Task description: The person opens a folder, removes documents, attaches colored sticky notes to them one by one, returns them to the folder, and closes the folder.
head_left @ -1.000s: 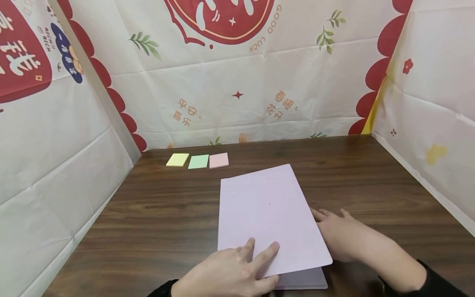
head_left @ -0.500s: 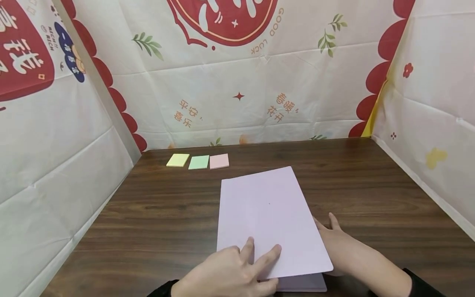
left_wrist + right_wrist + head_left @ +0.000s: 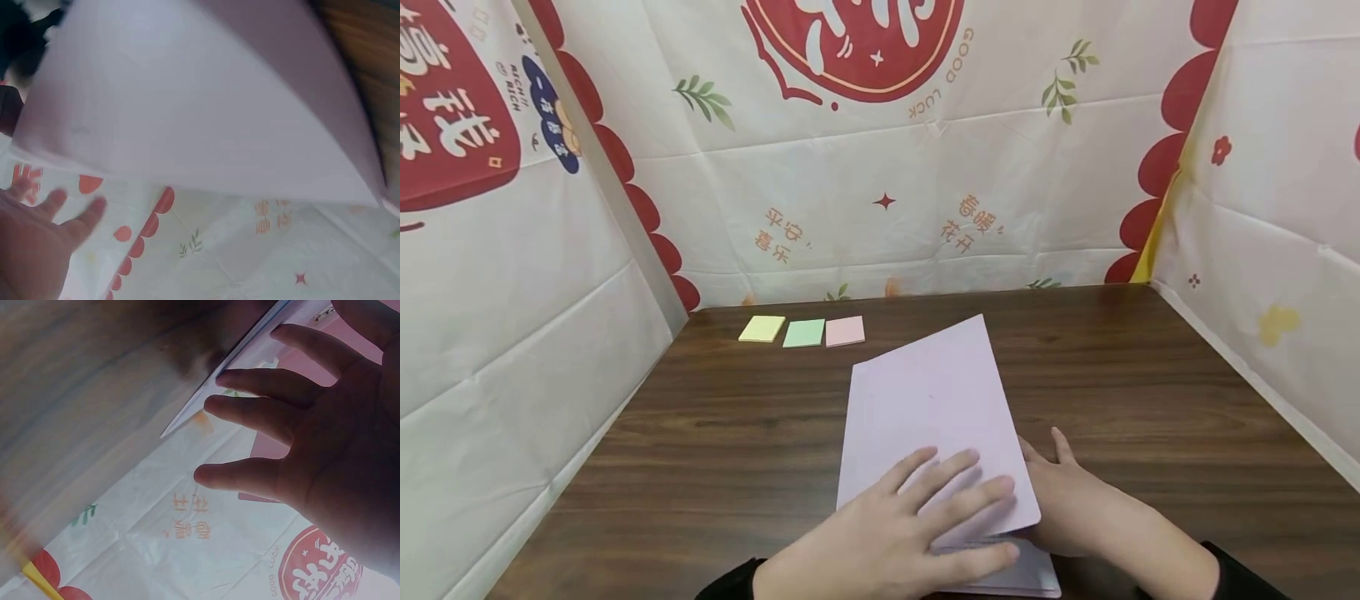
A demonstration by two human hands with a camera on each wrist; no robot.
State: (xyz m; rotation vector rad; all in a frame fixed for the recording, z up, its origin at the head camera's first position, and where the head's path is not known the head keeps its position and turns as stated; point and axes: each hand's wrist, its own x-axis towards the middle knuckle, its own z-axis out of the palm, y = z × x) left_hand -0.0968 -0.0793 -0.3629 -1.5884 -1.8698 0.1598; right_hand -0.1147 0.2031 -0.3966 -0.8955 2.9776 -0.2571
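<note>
A lilac folder (image 3: 925, 392) lies toward the front of the table, its top cover raised at the right edge above the lower part (image 3: 1015, 575). My left hand (image 3: 910, 525) is spread over the cover's near end; whether it touches the surface is hard to tell. At the cover's right edge is my right hand (image 3: 1075, 500), with its fingertips hidden under the cover in the head view. The right wrist view shows that hand's straight, spread fingers (image 3: 250, 472) beside the folder's edge. A small metal part (image 3: 324, 312) shows there, too partial to identify.
Yellow (image 3: 762, 328), green (image 3: 804, 333) and pink (image 3: 845, 331) sticky-note pads stand in a row at the table's back left. Printed white cloth (image 3: 820, 167) hangs behind the dark wooden table (image 3: 715, 450) and along both sides.
My left hand has slid right and spread its fingers over the cover. The cover's right side tilts up more steeply. My right hand has shifted slightly left under its edge.
</note>
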